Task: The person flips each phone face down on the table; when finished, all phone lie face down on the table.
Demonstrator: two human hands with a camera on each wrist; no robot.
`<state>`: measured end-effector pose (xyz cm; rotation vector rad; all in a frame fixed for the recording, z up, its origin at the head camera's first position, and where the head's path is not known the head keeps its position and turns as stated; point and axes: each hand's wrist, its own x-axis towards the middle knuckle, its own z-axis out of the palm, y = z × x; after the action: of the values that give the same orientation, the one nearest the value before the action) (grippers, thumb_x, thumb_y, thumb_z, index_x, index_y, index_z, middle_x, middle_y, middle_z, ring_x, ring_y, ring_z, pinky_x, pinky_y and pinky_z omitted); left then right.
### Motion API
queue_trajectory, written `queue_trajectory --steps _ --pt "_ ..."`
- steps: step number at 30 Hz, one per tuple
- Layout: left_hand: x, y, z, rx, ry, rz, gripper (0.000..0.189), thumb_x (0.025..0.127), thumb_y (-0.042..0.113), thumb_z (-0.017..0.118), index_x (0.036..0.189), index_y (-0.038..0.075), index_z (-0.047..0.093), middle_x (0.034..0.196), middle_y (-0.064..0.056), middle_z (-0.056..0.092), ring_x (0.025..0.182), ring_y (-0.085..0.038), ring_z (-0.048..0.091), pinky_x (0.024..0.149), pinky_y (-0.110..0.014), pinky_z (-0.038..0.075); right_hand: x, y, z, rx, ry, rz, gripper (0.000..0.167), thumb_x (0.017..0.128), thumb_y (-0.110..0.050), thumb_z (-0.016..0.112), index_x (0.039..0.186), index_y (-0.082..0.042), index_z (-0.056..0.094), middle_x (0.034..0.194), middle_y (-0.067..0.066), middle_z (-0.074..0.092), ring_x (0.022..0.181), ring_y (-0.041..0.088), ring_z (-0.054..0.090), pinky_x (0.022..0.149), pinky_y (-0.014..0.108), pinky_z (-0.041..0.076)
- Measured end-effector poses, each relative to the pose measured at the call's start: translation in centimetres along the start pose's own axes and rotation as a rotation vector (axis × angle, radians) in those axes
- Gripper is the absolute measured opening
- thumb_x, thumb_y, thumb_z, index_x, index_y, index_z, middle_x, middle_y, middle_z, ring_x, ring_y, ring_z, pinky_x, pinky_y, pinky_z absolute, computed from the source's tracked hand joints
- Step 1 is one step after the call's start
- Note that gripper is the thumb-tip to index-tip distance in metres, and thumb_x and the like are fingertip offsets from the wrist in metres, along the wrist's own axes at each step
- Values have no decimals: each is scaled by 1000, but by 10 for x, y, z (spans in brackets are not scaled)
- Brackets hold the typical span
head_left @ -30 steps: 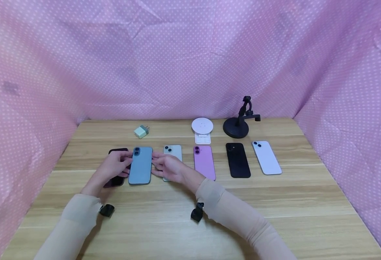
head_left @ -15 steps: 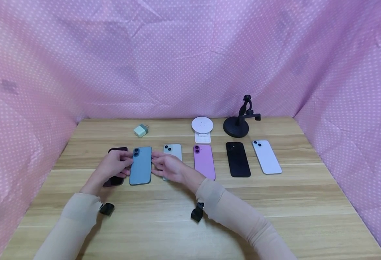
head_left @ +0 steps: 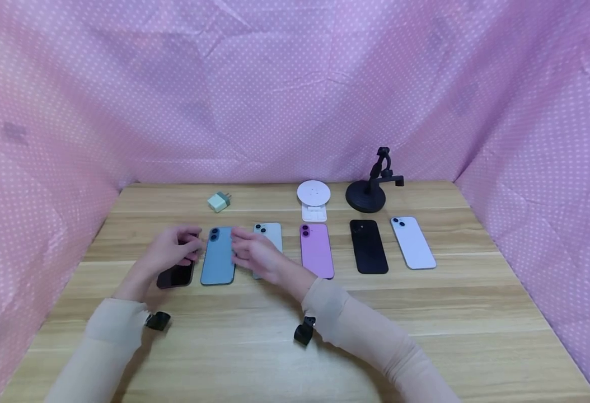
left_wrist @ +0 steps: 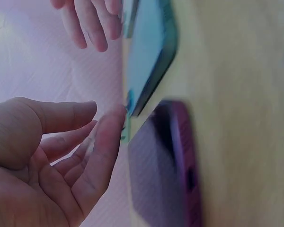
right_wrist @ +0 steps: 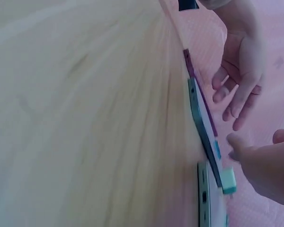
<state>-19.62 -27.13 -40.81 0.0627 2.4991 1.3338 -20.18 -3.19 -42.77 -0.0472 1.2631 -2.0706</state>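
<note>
A blue phone (head_left: 218, 260) lies back up on the wooden table, between my two hands. On its left my left hand (head_left: 171, 249) hovers over a dark phone (head_left: 176, 277), partly hiding it; the left wrist view shows its fingers loosely bent around nothing. My right hand (head_left: 258, 254) is at the blue phone's right edge, fingers extended and overlapping that edge in the head view. Under the right hand lies a pale mint phone (head_left: 271, 232), partly covered. In the right wrist view, both hands are raised above the phones, and nothing is held.
Further right lie a pink phone (head_left: 317, 252), a black phone (head_left: 369, 246) and a white phone (head_left: 413, 243). Behind them stand a white round charging stand (head_left: 313, 193) and a black phone holder (head_left: 366, 196). A green plug adapter (head_left: 218, 202) sits at the back left. Pink dotted cloth surrounds the table.
Both hands have come off the blue phone's sides. The left hand has drawn back slightly to the left, while the right hand has lifted a little. The blue phone has shifted slightly.
</note>
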Motion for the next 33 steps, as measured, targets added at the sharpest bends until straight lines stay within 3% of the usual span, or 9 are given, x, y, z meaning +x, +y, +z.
queue_trajectory --steps 5,12,21,33 --pt "-4 -6 -19 25 60 62 46 105 12 56 143 -12 46 120 -31 60 102 -38 64 77 -37 62 5 3 13 47 -44 -14 60 104 0 47 160 -4 26 165 12 27 149 35 28 117 44 35" --pt "-8 -30 -36 89 131 96 46 104 14 59 140 -12 48 128 -36 56 114 -48 58 74 -22 55 23 16 30 167 -67 19 63 102 4 46 160 -3 24 165 15 23 150 34 24 120 47 30" --pt "-12 -47 -42 -19 107 -16 64 105 21 58 152 -13 29 140 -42 43 124 -44 49 79 -23 58 39 32 50 211 -53 39 63 101 3 46 160 -1 24 165 18 20 150 36 23 120 49 28" --pt "-14 -50 -36 -61 81 -47 63 106 22 56 153 -10 29 144 -38 42 126 -42 49 83 -30 59 43 39 54 187 -56 75 63 100 4 46 159 -1 25 162 15 30 148 34 29 121 49 25"
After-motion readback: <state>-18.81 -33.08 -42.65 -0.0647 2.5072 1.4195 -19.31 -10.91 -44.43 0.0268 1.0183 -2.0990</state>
